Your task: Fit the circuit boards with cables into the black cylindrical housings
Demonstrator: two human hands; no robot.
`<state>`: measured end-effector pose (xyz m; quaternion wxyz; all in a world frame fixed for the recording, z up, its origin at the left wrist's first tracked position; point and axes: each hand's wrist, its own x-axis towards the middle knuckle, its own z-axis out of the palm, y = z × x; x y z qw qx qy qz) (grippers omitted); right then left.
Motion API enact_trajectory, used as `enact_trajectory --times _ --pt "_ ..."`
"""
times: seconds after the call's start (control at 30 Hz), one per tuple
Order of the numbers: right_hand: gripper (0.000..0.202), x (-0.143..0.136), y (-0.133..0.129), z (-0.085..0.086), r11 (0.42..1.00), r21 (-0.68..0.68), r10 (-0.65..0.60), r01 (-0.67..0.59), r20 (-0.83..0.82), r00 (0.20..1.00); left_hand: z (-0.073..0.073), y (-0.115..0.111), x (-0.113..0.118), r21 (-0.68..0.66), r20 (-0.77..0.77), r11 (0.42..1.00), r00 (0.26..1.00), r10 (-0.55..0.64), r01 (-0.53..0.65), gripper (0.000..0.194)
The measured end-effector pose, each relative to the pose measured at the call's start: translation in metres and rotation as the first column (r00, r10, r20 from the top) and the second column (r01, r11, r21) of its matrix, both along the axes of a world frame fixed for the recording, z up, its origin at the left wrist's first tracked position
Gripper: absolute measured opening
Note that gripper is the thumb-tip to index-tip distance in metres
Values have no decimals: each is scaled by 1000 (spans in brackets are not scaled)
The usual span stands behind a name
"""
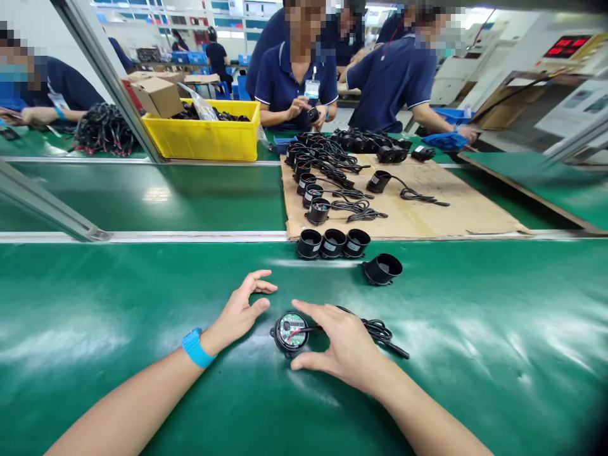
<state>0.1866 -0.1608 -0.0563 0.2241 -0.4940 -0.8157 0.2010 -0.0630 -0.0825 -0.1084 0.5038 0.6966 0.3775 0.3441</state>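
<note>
A round black housing (275, 341) with a green circuit board (293, 330) inside lies face up on the green work surface. Red and black wires show on the board, and a coiled black cable (379, 330) runs from it to the right, partly behind my right hand. My right hand (344, 342) is open around the housing's right side, thumb and fingers spread apart. To the upper left of the housing, my left hand (244, 304) hovers open and holds nothing. A blue band (197, 348) is on my left wrist.
Three black cups (334, 244) stand in a row ahead, with another black cup (382, 270) to their right. Beyond, a cardboard sheet (427, 206) bears several cabled housings (318, 211). A yellow bin (202, 136) and a metal post (111, 82) stand left. A co-worker (297, 82) faces me.
</note>
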Motion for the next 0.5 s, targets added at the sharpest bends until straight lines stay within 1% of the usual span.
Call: enact_trajectory --times 0.07,0.13,0.17,0.23,0.3,0.37,0.4,0.43,0.5 --pt "103 -4 -1 -6 996 85 -9 8 11 1000 0 0 0 3 5 1000 1000 -5 5 76" --pt "106 -9 -3 -13 984 177 13 -19 38 999 0 -2 0 11 -3 1000 1000 -5 5 77" --pt "102 -12 -4 -16 975 217 30 -43 63 998 0 -2 0 14 -5 1000 1000 -1 1 77" --pt "82 -16 -5 -20 947 312 45 -73 97 994 0 -4 -1 15 2 1000 1000 6 -6 80" --pt "64 -15 -6 -20 904 425 24 -49 63 998 -1 -4 -1 8 19 1000 1000 11 -12 82" --pt "62 -13 -5 -19 863 504 0 13 -26 1000 -2 -4 -1 6 16 1000 1000 11 -11 81" --pt "65 -12 -3 -19 856 515 -1 31 -58 998 -3 -4 -1 9 6 1000 1000 9 -9 80" --pt "66 -12 -2 -19 862 506 -3 38 -70 998 -3 -4 -1 14 -3 1000 1000 6 -6 79" --pt "66 -14 2 -21 897 441 -3 14 -24 1000 -4 -3 -1 22 -5 1000 1000 0 0 78"
